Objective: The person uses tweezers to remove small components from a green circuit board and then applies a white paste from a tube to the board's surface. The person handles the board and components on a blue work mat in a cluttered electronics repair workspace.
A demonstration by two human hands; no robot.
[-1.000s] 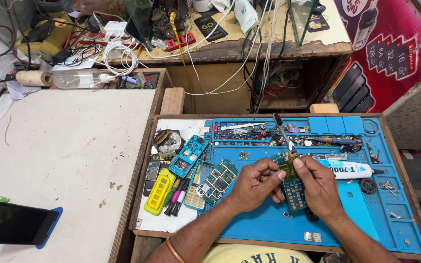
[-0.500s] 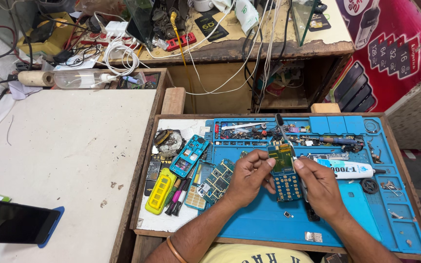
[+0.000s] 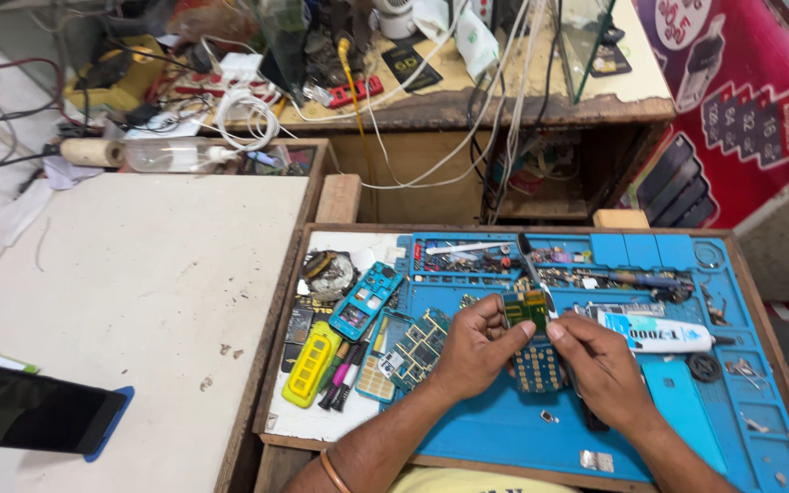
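Observation:
My left hand (image 3: pixel 474 349) grips the left side of a small phone circuit board (image 3: pixel 531 342), green at the top with a gold keypad grid below, which rests on the blue work mat (image 3: pixel 522 429). My right hand (image 3: pixel 601 365) holds a thin metal tool (image 3: pixel 535 270) like a pen, its lower end at the board's upper right edge. The two hands meet over the board in the middle of the mat.
Left of the hands lie a yellow phone shell (image 3: pixel 310 363), a turquoise phone frame (image 3: pixel 365 300), more circuit boards (image 3: pixel 415 345) and pens. A white glue tube (image 3: pixel 655 333) lies right. A dark phone (image 3: pixel 34 420) sits on the white table (image 3: pixel 139 274). Cables clutter the back bench (image 3: pixel 468 100).
Both hands have shifted slightly on the board, which has come down from a raised hold to the mat, and the tool tip now sits at its upper right edge.

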